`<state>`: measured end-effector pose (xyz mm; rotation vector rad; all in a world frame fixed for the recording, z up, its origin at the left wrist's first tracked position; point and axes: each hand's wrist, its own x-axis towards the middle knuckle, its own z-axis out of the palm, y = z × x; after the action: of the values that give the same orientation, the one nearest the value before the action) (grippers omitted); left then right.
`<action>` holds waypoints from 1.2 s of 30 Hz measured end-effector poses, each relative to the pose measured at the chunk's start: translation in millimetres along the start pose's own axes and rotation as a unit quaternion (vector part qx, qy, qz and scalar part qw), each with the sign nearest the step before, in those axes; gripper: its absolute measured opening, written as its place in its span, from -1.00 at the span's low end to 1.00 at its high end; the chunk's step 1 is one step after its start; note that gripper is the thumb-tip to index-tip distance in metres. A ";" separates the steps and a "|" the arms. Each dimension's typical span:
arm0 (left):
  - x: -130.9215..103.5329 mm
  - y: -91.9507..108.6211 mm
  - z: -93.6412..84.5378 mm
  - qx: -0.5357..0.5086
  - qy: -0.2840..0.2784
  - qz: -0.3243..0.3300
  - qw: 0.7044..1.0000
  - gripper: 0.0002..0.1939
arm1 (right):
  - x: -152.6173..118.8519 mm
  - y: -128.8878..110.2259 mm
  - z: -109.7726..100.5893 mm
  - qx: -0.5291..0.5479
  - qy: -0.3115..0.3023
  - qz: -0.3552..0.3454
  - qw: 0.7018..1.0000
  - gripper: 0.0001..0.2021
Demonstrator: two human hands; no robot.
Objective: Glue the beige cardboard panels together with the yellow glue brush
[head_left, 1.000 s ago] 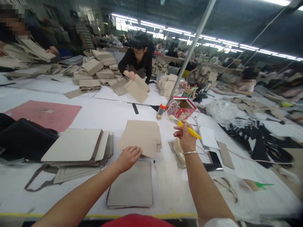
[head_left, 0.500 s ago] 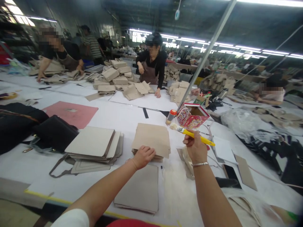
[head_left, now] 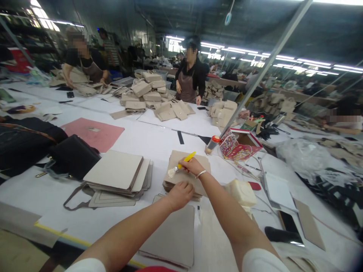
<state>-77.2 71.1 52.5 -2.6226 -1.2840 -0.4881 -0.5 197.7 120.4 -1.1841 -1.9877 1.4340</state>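
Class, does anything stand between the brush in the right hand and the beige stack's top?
Nothing visible: the brush in the right hand has its bristles over the beige stack; the left hand, at the near edge, is clear of them.

brush (head_left: 179, 166) partly hidden by right hand (head_left: 193, 167); black bag (head_left: 28, 134) cropped left

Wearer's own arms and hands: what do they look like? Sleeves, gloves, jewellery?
Left hand and right hand: human, ungloved. A thin silver-coloured bracelet circles the right wrist; none shows on the left. White left sleeve and white right sleeve show at the bottom edge, with the forearms bare. No markings or cables seen on either arm.
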 end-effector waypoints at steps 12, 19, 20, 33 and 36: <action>4.2 -0.6 -10.1 -0.035 -0.064 0.004 0.997 -0.72 | -15.2 45.3 -63.1 -0.034 0.301 0.073 0.950 -0.74; 4.2 -0.5 -12.6 -0.041 -0.085 0.006 0.996 -0.69 | -82.1 58.4 -109.8 -0.091 0.339 0.049 0.935 -0.76; 4.2 -0.4 -13.3 -0.040 -0.087 0.006 0.995 -0.69 | -88.4 56.8 -107.5 -0.122 0.328 0.010 0.937 -0.75; 10.2 2.8 -26.6 -0.023 -0.087 0.008 0.996 -0.76 | -234.6 47.6 -31.1 -0.358 0.172 -0.187 0.899 -0.76; 12.1 -3.4 -42.7 -0.038 0.005 -0.036 0.999 -0.79 | -253.8 36.3 -26.7 -0.205 0.328 -0.155 0.909 -0.75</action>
<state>-81.9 69.1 96.7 -2.6397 -1.3863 -0.5727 173.3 7.8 133.2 -1.2246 -1.8906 0.3775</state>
